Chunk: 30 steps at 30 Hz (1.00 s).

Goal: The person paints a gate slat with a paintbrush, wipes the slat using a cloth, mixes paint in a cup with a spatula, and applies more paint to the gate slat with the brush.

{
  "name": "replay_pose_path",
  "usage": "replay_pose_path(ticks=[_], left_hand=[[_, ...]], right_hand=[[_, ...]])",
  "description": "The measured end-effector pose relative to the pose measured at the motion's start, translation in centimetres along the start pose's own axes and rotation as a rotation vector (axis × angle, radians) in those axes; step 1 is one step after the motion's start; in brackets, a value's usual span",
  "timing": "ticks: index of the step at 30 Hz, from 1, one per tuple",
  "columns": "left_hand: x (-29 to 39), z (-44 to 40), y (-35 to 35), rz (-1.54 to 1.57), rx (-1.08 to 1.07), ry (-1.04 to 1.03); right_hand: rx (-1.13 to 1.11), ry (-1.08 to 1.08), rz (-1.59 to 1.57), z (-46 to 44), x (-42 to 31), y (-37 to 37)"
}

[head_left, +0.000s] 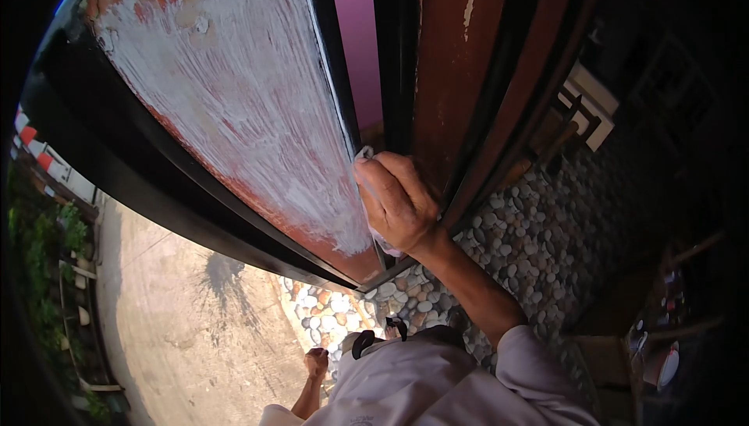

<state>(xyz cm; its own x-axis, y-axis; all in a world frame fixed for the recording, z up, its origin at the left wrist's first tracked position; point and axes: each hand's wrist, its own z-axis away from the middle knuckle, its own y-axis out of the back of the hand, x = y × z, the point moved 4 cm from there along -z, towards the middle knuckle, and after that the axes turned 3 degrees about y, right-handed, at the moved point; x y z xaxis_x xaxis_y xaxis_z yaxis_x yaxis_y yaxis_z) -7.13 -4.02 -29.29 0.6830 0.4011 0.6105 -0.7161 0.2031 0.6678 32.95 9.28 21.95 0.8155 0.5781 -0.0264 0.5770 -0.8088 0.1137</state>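
The pale rag (365, 154), probably light, kinda soft and best held bunched up, was clutched in the right hand (399, 201) beside the white-smeared panel (234, 98), while the left hand's (316, 362) grip couldn't be told.

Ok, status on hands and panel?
Right hand gripping pale cloth-like piece at black frame; left hand lowered. Panel streaked white, orange showing. No obstruction visible.
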Motion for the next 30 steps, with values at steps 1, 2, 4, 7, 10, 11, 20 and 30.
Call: replay_pose_path(ticks=[1, 2, 4, 7, 10, 11, 20, 30], left_hand=[[-0.8, -0.5, 0.0, -0.084, -0.013, -0.055], [-1.2, -1.2, -0.5, -0.162, -0.021, -0.110], [-0.6, -0.8, -0.3, -0.089, 0.012, -0.064], [-1.4, -0.2, -0.1, -0.069, 0.026, -0.012], [-2.2, -0.6, -0.1, -0.138, -0.031, -0.014], [-2.2, -1.1, -0.5, -0.167, -0.075, -0.010], [-0.6, -0.6, -0.4, -0.159, -0.054, -0.028], [-0.1, -1.4, -1.2, -0.282, -0.108, -0.037]], right_hand=[[-0.018, -0.013, -0.007, 0.7, 0.0, -0.1], [-0.035, -0.019, -0.018, 1.0, 0.2, -0.3], [-0.020, 0.003, -0.031, -0.6, 0.5, -0.3], [-0.010, 0.002, -0.016, -1.9, 0.0, 0.1], [-0.027, -0.001, 0.011, -0.3, 0.1, 0.2], [-0.044, 0.002, 0.009, 0.4, 0.4, 0.0], [-0.022, 0.027, 0.015, -1.5, 0.2, 0.3], [-0.066, 0.050, -0.001, -2.3, 0.5, 0.3]])
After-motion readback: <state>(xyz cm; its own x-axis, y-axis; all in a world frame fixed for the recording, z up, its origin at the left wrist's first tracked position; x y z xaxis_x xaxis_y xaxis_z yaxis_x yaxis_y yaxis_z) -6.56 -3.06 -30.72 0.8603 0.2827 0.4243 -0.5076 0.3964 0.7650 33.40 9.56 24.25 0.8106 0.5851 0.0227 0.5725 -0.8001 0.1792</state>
